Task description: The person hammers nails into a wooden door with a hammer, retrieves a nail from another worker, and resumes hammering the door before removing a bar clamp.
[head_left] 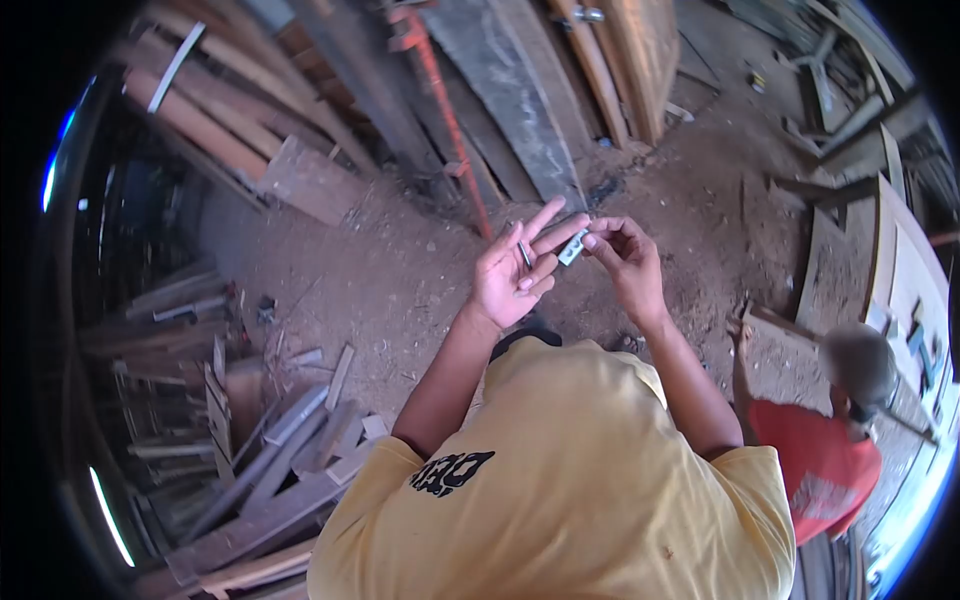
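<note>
In the middle of the head view, my left hand (512,285) is turned palm up, two fingers stretched out and the others curled. A short, thin dark stick (525,255) lies between its thumb and curled fingers; its kind is unclear. My right hand (630,262) pinches a small pale rectangular piece (572,248) with dark spots between thumb and fingertips. This piece sits beside the outstretched fingers of my left hand, and I cannot tell whether they touch it. Both hands are held up in front of the yellow shirt (580,450).
Long boards (520,90) lean beyond my hands, near an orange-red metal bar (445,110). Scrap wood (290,440) is piled at the left on the dirt floor (330,270). A person in a red shirt (825,460) is at the right, near a wooden frame (780,325).
</note>
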A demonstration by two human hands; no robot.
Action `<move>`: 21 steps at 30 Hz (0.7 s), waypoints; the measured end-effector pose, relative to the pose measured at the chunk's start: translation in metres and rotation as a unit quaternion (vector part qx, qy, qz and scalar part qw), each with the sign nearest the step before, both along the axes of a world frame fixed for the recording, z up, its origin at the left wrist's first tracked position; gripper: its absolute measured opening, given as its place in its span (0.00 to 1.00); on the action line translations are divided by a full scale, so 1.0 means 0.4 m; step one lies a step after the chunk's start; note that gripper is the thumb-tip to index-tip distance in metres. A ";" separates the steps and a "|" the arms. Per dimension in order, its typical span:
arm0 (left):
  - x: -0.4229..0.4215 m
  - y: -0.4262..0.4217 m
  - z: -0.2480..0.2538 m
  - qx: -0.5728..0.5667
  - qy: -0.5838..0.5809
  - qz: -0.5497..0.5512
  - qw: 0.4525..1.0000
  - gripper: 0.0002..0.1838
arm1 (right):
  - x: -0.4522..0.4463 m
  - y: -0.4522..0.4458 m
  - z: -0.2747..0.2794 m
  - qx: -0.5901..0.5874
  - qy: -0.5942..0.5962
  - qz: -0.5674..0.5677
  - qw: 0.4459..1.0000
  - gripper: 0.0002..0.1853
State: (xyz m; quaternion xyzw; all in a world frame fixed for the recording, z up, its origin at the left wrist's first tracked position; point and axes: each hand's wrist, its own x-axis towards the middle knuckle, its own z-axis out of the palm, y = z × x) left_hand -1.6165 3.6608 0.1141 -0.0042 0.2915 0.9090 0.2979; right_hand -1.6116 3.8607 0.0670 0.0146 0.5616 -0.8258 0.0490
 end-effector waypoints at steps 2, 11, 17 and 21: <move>0.025 -0.107 -0.010 -0.031 0.020 0.030 0.999 0.44 | -0.009 -0.115 0.010 0.029 0.005 -0.007 1.000 0.11; 0.179 -0.746 -0.082 -0.284 0.101 0.119 0.946 0.38 | -0.021 -0.729 -0.075 0.294 0.090 0.121 0.944 0.05; 0.273 -1.153 -0.103 -0.327 -0.002 0.180 0.928 0.34 | -0.042 -1.149 -0.085 0.330 0.146 0.261 0.895 0.05; 0.271 -1.384 -0.156 -0.313 -0.013 0.221 0.924 0.31 | -0.139 -1.357 -0.162 0.313 0.205 0.312 0.873 0.05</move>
